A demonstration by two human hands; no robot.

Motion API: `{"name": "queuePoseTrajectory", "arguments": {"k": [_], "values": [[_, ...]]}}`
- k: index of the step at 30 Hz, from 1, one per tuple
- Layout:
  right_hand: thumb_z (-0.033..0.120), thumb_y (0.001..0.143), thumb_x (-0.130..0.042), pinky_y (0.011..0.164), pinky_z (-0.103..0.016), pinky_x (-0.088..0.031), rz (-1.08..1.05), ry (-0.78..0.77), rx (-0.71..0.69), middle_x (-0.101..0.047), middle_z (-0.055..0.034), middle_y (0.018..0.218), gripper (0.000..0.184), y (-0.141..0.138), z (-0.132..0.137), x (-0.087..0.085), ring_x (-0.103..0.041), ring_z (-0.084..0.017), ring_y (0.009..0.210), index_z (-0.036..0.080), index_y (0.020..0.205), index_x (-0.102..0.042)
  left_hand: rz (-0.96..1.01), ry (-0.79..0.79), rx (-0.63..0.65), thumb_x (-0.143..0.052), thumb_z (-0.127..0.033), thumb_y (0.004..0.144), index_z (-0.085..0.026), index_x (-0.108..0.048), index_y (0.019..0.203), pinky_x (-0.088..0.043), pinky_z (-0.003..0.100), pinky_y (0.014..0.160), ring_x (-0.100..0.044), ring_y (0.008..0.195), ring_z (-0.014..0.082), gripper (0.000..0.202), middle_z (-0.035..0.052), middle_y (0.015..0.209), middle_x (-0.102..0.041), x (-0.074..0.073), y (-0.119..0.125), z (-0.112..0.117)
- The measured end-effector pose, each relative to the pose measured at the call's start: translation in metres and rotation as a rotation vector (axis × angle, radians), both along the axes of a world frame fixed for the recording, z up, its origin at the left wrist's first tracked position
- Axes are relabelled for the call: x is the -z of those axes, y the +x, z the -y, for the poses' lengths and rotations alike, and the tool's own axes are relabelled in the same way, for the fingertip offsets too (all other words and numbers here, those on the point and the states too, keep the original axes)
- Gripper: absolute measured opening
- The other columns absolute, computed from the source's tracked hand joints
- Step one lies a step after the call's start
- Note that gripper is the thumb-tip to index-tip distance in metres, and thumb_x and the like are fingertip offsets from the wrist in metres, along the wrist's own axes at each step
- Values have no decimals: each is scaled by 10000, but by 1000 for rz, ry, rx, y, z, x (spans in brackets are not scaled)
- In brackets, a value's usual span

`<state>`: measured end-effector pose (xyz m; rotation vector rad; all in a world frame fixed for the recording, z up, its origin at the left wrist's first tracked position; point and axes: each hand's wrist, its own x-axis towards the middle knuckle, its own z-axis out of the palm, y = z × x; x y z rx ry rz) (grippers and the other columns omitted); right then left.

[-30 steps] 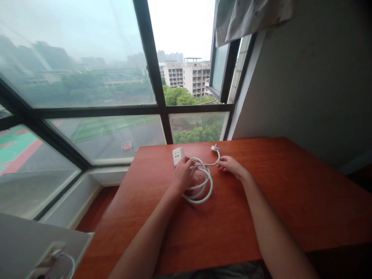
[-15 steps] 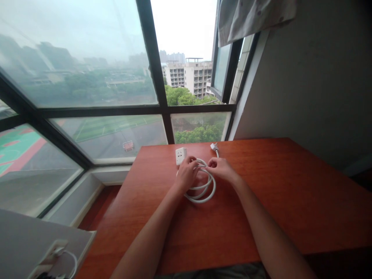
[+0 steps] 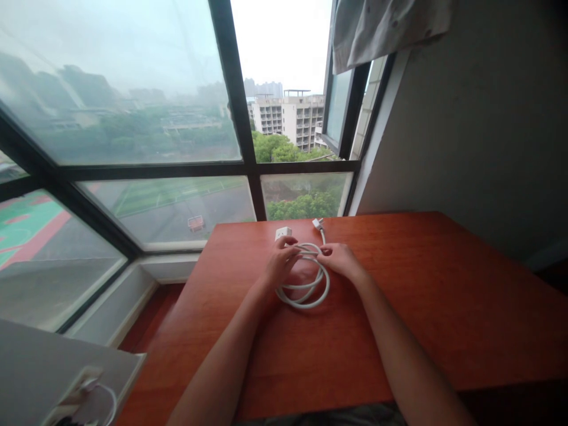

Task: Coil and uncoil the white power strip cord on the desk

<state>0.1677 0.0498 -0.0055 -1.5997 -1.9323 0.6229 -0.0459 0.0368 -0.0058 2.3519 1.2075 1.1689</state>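
A white extension cord lies in loose loops on the reddish-brown table. My left hand is closed on the upper left of the loops, fingertips on the cable. Just beyond it sits the cord's white socket block, partly hidden by my fingers. My right hand pinches the cable at the upper right of the coil. From there a short length runs up to the white plug, which lies near the table's far edge with its prongs pointing away.
Dark-framed windows rise behind the table, and one pane stands ajar. A curtain hangs at the upper right beside a grey wall. At the lower left, a white plug sits in a wall outlet.
The plug has shifted slightly left. The socket block has moved a little right and away, now more hidden behind my left hand. Both hands stay on the cable loops.
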Motion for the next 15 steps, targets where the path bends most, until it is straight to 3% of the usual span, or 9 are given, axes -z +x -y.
{"name": "queuePoseTrajectory", "arguments": {"k": [3,7,12,15], "values": [[291,707,-613,617,-226,-409,-28,-9,-32,-726,-28,759,211,-2,1,-1,-646,-183,716,216,845,-753,-32,23,-3,-558,-244,865,-201,-692,892,-485,340,884,-567,995,194,143,93,1095,-562,-5,-3,2],[262,720,-599,629,-223,-417,-53,6,-94,-725,-31,767,223,-4,3,-1,-625,-170,689,202,875,-748,-227,72,-41,-519,-258,886,-224,-667,955,-456,384,919,-529,1043,219,167,92,1133,-560,-14,-1,10],[270,757,-574,647,-224,-423,-10,23,-128,-719,-36,763,205,-6,3,-1,-600,-161,676,190,847,-740,-495,123,-160,-491,-136,856,-217,-623,1023,-402,447,917,-472,1111,281,228,116,1194,-533,-26,21,25],[313,785,-570,662,-234,-440,-49,30,-155,-722,-44,789,225,-6,2,-1,-609,-169,697,182,861,-735,-588,156,-114,-489,-127,845,-210,-598,1047,-385,450,896,-479,1074,288,244,117,1120,-557,-32,37,32]]}}
